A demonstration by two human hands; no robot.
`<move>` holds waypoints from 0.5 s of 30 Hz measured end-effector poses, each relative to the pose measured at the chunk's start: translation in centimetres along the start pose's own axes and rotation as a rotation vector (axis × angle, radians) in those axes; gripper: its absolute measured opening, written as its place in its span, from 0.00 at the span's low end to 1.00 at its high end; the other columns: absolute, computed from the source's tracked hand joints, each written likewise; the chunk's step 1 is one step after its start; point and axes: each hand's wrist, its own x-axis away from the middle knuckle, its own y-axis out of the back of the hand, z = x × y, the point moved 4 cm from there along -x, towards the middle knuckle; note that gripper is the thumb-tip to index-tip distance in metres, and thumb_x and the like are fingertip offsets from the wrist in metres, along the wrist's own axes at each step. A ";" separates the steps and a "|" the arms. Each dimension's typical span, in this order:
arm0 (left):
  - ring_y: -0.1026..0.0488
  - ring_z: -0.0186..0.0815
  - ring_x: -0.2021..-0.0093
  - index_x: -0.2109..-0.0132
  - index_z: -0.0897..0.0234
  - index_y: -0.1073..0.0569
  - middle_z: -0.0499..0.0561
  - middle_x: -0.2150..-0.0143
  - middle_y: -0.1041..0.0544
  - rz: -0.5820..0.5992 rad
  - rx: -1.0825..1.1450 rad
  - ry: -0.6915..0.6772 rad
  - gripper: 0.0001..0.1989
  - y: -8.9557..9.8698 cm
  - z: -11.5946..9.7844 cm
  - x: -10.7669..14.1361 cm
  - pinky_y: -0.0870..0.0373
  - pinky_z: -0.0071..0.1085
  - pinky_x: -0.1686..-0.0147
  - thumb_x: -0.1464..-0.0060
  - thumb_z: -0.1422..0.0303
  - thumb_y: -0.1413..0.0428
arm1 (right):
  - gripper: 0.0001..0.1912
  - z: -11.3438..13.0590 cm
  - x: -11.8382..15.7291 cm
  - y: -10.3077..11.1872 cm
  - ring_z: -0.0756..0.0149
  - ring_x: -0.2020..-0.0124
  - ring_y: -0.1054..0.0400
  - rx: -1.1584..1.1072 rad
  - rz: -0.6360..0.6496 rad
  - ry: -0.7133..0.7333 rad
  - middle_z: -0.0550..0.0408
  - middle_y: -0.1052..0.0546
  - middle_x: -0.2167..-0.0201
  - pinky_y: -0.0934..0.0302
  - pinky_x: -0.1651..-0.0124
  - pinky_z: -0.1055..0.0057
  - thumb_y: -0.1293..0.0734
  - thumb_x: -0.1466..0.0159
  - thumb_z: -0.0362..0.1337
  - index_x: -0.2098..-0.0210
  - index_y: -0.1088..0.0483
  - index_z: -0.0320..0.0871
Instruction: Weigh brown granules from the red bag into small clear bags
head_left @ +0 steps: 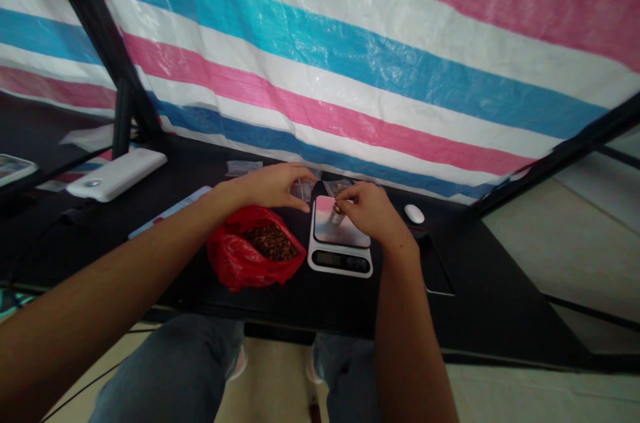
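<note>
A white kitchen scale (340,262) with a shiny metal plate stands on the black table in front of me. My right hand (367,206) is over the plate, its fingers closed on a small metal weight (337,212) with a gold-coloured top. Whether the weight rests on the plate is hard to tell. My left hand (277,185) hovers left of the scale, thumb and fingers apart, beside a clear plastic bag (303,190). Below it sits an open red plastic bag (235,260) holding brown, grain-like bits (273,241).
Small clear bags (243,168) lie at the back. On the right are a white mouse (414,213) and a dark flat device (437,266). A white power bank-like box (117,174) and a pale flat sheet (175,210) lie left. Striped sheeting (350,76) hangs behind.
</note>
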 end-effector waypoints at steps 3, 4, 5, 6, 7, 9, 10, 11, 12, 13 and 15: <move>0.22 0.45 0.48 0.36 0.64 0.25 0.58 0.42 0.19 -0.001 0.005 -0.010 0.35 -0.3 -0.1 -0.2 0.29 0.34 0.50 0.48 0.55 0.30 | 0.12 0.1 0.1 0.0 0.61 0.65 0.25 0.018 -0.016 -0.006 0.50 0.16 0.69 0.36 0.58 0.67 0.33 0.38 0.28 0.70 0.16 0.41; 0.22 0.46 0.47 0.36 0.64 0.25 0.58 0.42 0.19 0.001 0.004 -0.013 0.35 -0.4 -0.1 -0.3 0.28 0.34 0.49 0.47 0.55 0.31 | 0.12 0.1 0.1 0.0 0.61 0.66 0.25 0.016 -0.018 -0.011 0.50 0.16 0.69 0.36 0.59 0.67 0.33 0.38 0.28 0.70 0.16 0.41; 0.22 0.46 0.46 0.35 0.64 0.25 0.59 0.41 0.19 0.005 0.002 -0.016 0.36 -0.6 -0.2 -0.3 0.28 0.35 0.48 0.47 0.54 0.31 | 0.11 0.2 0.1 0.0 0.61 0.66 0.25 0.006 -0.020 -0.017 0.50 0.16 0.69 0.36 0.59 0.67 0.33 0.38 0.28 0.70 0.16 0.41; 0.22 0.47 0.46 0.35 0.65 0.25 0.59 0.41 0.19 0.009 0.001 -0.020 0.36 -0.7 -0.2 -0.4 0.28 0.35 0.48 0.46 0.54 0.31 | 0.11 0.2 0.1 0.0 0.61 0.66 0.25 -0.010 -0.026 -0.024 0.50 0.16 0.69 0.36 0.59 0.68 0.33 0.38 0.28 0.70 0.17 0.41; 0.22 0.47 0.45 0.35 0.65 0.25 0.60 0.40 0.20 0.012 0.001 -0.024 0.35 -0.9 -0.3 -0.5 0.28 0.36 0.47 0.46 0.54 0.32 | 0.11 0.2 0.0 0.0 0.61 0.65 0.25 -0.028 -0.035 -0.030 0.50 0.16 0.68 0.36 0.59 0.68 0.33 0.38 0.27 0.70 0.17 0.41; 0.22 0.48 0.44 0.35 0.65 0.25 0.60 0.39 0.20 0.019 0.002 -0.037 0.34 -1.2 -0.4 -0.6 0.28 0.37 0.46 0.44 0.54 0.32 | 0.12 0.1 0.1 0.2 0.60 0.64 0.24 -0.053 -0.068 -0.039 0.49 0.15 0.67 0.35 0.58 0.68 0.34 0.37 0.27 0.69 0.17 0.41; 0.22 0.48 0.43 0.36 0.65 0.24 0.60 0.39 0.20 0.021 0.003 -0.041 0.33 -1.3 -0.4 -0.7 0.29 0.37 0.45 0.44 0.54 0.32 | 0.13 -0.1 0.1 0.3 0.60 0.63 0.24 -0.059 -0.089 -0.045 0.49 0.15 0.65 0.34 0.57 0.67 0.35 0.37 0.27 0.68 0.18 0.41; 0.22 0.48 0.43 0.36 0.64 0.24 0.59 0.40 0.19 0.023 0.004 -0.043 0.32 -1.4 -0.5 -0.7 0.29 0.37 0.45 0.44 0.55 0.32 | 0.13 -0.4 0.2 0.5 0.60 0.62 0.23 -0.066 -0.107 -0.051 0.49 0.15 0.63 0.34 0.55 0.67 0.35 0.37 0.26 0.66 0.17 0.41; 0.21 0.47 0.44 0.37 0.63 0.24 0.59 0.40 0.19 0.023 0.008 -0.044 0.32 -1.5 -0.6 -0.7 0.28 0.37 0.46 0.44 0.55 0.32 | 0.14 -0.8 0.4 0.6 0.60 0.61 0.23 -0.079 -0.119 -0.059 0.49 0.15 0.61 0.33 0.54 0.66 0.36 0.38 0.26 0.64 0.17 0.41; 0.21 0.47 0.45 0.37 0.62 0.23 0.58 0.41 0.19 0.022 0.014 -0.047 0.31 -1.5 -0.6 -0.7 0.28 0.37 0.47 0.45 0.55 0.32 | 0.15 -1.4 0.6 0.7 0.60 0.59 0.23 -0.098 -0.123 -0.067 0.49 0.15 0.58 0.32 0.52 0.66 0.36 0.39 0.25 0.61 0.17 0.41; 0.21 0.46 0.46 0.37 0.61 0.23 0.57 0.42 0.18 0.012 0.030 -0.054 0.32 -1.7 -0.7 -0.8 0.28 0.36 0.48 0.46 0.55 0.31 | 0.20 -2.5 1.0 0.7 0.60 0.56 0.23 -0.140 -0.115 -0.076 0.48 0.15 0.53 0.31 0.50 0.65 0.35 0.42 0.23 0.54 0.19 0.41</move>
